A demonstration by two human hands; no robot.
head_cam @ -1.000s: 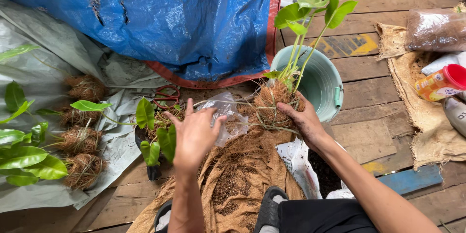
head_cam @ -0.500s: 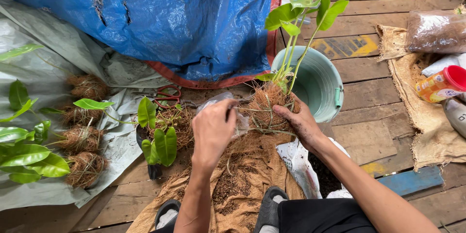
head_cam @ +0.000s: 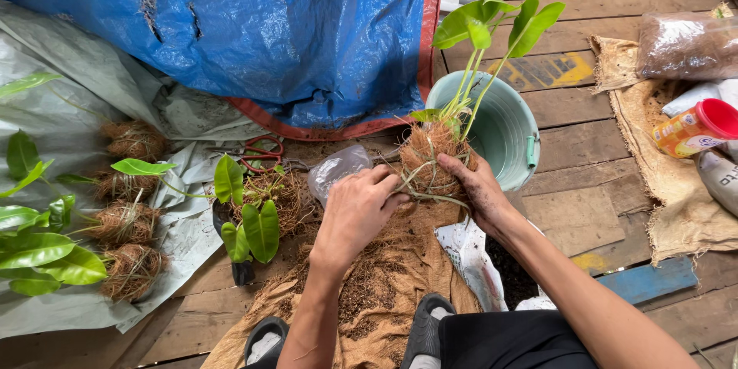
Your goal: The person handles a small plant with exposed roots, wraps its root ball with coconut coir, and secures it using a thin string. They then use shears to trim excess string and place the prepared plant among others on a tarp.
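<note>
While the right hand is cupping the fibre root ball with fingers curled around its side, the left hand is pinching its lower edge. The ball is sitting between both hands, above the burlap, with the green bucket just behind.

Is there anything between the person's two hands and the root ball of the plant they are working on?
Nothing visible. The right hand grips the fibre-wrapped root ball from its side, and the left hand has its fingertips at the ball's lower edge. The green bucket stands behind it, not between.
</note>
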